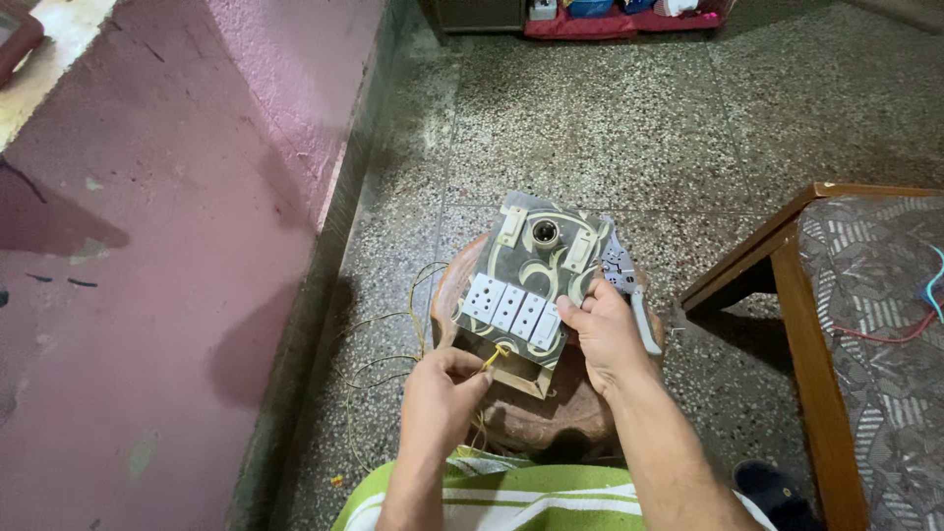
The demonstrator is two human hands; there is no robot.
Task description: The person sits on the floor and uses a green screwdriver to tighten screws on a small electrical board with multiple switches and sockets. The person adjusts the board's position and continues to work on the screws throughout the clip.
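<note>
Pinching a thin yellow wire [495,356] between thumb and fingertips, our left hand [440,395] works at the lower edge of the switchboard panel [526,280]. Our right hand [605,334] clamps the panel's right-hand corner, thumb pressed flat on its face beside the row of white switches [513,310], fingers curled behind the edge.

Panel rests tilted on a round brown stool [536,418] between our knees, over speckled stone floor [590,118]. It carries four white switches in a row, a round socket [544,232] near the top, two pale oblong fittings either side.

Handling, as we judge it: board looks stiff and fairly light, a flat sheet with a wooden frame [516,376] showing beneath; face seems glossy, so likely slippery under a thumb. Best held by the edges or the frame, not by the switches, which could crack or pop loose. Wire is fine and limp; more loops [383,369] trail off to the left over the floor. Needs a pinch close to its end, gentle pull only, or it may kink or snap.

Pliers with pale handles [629,290] lie against the panel's right side. Wooden table with patterned cloth [865,295] stands to the right.
</note>
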